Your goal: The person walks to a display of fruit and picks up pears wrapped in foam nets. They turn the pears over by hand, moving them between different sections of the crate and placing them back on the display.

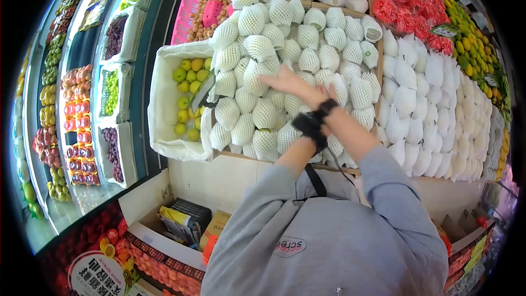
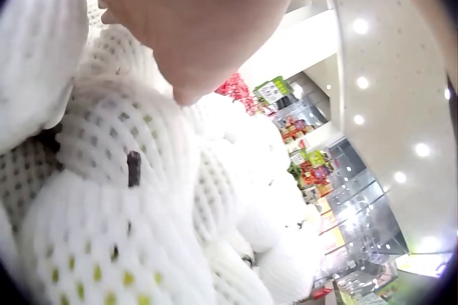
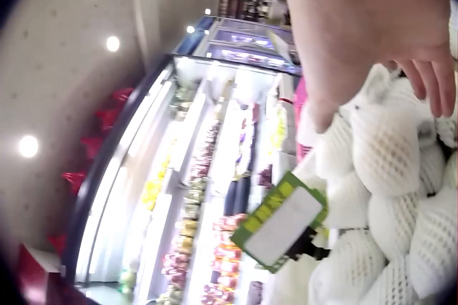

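Dozens of rounded fruits in white foam-mesh sleeves [image 1: 263, 112] lie heaped in front of a person in a grey long-sleeved top [image 1: 334, 235], whose forearms cross above the pile. The right hand [image 1: 290, 85] reaches over the heap toward the person's left, its fingers loosely extended and grasping nothing; whether the fingertips touch the sleeves, I cannot tell. The left hand [image 2: 207, 26] is mostly hidden behind the right forearm in the head view; its own wrist view shows a bare part of it above the fruits, and I cannot tell whether it is released or grasping. Close beneath it, a short dark brown stem [image 2: 134, 168] pokes out of one sleeve, and yellow-green skin shows through mesh holes. A bulky black device [image 1: 308, 126] sits on the left wrist. Left of the heap, a crate lined with white plastic [image 1: 160, 104] holds round yellow-green fruits [image 1: 181, 75], with a rectangular green-and-white price card [image 3: 279, 223] at the edge of the pile. Beyond the crate stands a bright pink plastic basket [image 1: 189, 8], and to the right are rows of white-wrapped elongated fruits [image 1: 422, 93]
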Demonstrator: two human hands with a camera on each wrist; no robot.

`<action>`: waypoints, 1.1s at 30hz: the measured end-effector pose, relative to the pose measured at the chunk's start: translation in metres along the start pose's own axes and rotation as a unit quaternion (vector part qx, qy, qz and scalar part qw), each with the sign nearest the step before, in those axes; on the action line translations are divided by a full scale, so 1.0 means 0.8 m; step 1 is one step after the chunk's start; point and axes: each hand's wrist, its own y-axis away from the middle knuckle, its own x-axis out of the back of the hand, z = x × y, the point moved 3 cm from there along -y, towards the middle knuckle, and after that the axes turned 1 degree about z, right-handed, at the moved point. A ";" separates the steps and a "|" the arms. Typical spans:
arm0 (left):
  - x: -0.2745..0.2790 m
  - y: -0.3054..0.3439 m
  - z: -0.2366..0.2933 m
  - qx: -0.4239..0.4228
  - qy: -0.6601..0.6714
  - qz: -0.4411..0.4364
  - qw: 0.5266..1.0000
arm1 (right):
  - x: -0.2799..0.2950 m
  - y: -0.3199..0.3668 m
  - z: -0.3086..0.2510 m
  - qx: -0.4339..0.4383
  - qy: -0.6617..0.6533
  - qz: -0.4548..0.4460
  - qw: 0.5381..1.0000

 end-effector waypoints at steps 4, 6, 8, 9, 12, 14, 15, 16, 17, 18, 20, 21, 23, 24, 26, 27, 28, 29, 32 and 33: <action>0.059 0.081 -0.040 -0.147 0.084 -0.065 0.984 | -0.103 -0.059 0.018 -0.003 -0.065 0.198 0.978; 0.111 0.104 -0.060 -0.125 0.191 -0.176 0.958 | -0.115 -0.054 0.036 0.002 -0.101 0.245 0.964; 0.164 0.098 -0.086 -0.105 0.262 -0.220 0.934 | -0.108 -0.054 0.048 0.060 -0.124 0.250 0.958; 0.182 0.094 -0.100 -0.105 0.285 -0.194 0.933 | -0.092 -0.042 0.048 -0.024 -0.235 0.143 0.961; 0.199 0.091 -0.162 -0.018 0.355 -0.206 0.912 | -0.017 -0.003 0.070 -0.019 -0.278 0.158 0.947; 0.196 0.084 -0.201 0.043 0.310 -0.199 0.928 | 0.033 0.019 0.095 -0.021 -0.113 0.278 0.954; 0.190 0.078 -0.213 0.072 0.286 -0.197 0.935 | 0.057 0.032 0.096 -0.039 0.002 0.319 0.947; 0.185 0.071 -0.216 0.074 0.297 -0.189 0.933 | 0.066 0.036 0.103 -0.028 0.098 0.314 0.944; 0.178 0.064 -0.218 0.075 0.307 -0.183 0.931 | 0.072 0.039 0.110 -0.016 0.194 0.307 0.932; 0.171 0.056 -0.217 0.076 0.317 -0.176 0.929 | 0.071 0.040 0.114 -0.005 0.287 0.296 0.911; 0.149 0.045 -0.201 -0.028 0.261 -0.132 0.956 | 0.050 0.040 0.114 -0.002 0.360 0.292 0.886; 0.139 0.039 -0.190 -0.079 0.230 -0.108 0.964 | 0.040 0.039 0.111 0.002 0.396 0.289 0.872; 0.130 0.022 -0.171 -0.072 0.220 -0.103 0.967 | 0.030 0.038 0.103 -0.032 0.394 0.278 0.876; 0.125 0.010 -0.164 -0.069 0.214 -0.101 0.969 | 0.027 0.039 0.101 -0.049 0.391 0.274 0.877; 0.101 -0.024 -0.160 -0.048 0.227 -0.068 0.970 | 0.029 0.043 0.105 -0.039 0.362 0.262 0.894; 0.087 -0.044 -0.159 -0.037 0.236 -0.048 0.970 | 0.035 0.045 0.108 -0.032 0.350 0.257 0.900; 0.073 -0.063 -0.160 -0.035 0.231 -0.059 0.971 | 0.043 0.049 0.113 -0.020 0.309 0.291 0.905; 0.060 -0.081 -0.160 -0.034 0.226 -0.070 0.971 | 0.048 0.054 0.119 -0.006 0.266 0.323 0.908; 0.017 -0.120 -0.160 -0.019 0.140 -0.185 0.972 | 0.068 0.070 0.124 0.003 0.192 0.359 0.913; 0.013 -0.131 -0.159 -0.018 0.117 -0.238 0.964 | 0.073 0.074 0.123 0.001 0.201 0.360 0.911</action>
